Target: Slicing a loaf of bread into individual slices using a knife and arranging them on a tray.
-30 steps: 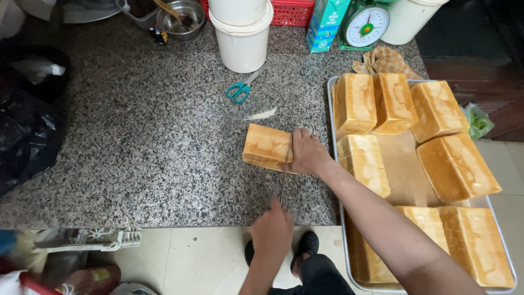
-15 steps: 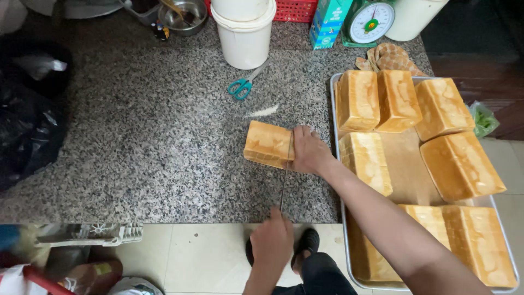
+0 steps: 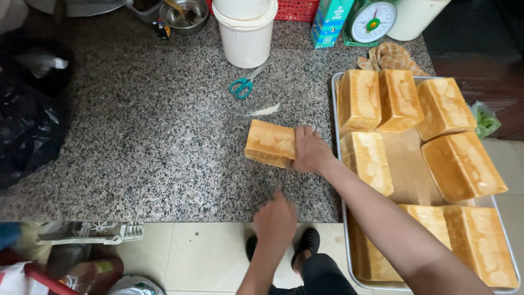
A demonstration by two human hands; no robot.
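Little changed over the last second: right hand (image 3: 310, 151) keeps its grip on the loaf (image 3: 270, 143) near the table's (image 3: 136, 147) right edge beside the tray (image 3: 335, 164), left hand (image 3: 277, 221) hovers off the front edge, grip unclear, so bread stays pinned.

Left hand (image 3: 275, 221) motion-blurred, grip unclear

The golden-brown, box-shaped bread loaf (image 3: 269, 143) lay on its side on the speckled granite tabletop (image 3: 153, 136) — crust intact, just left of the metal tray (image 3: 337, 164).
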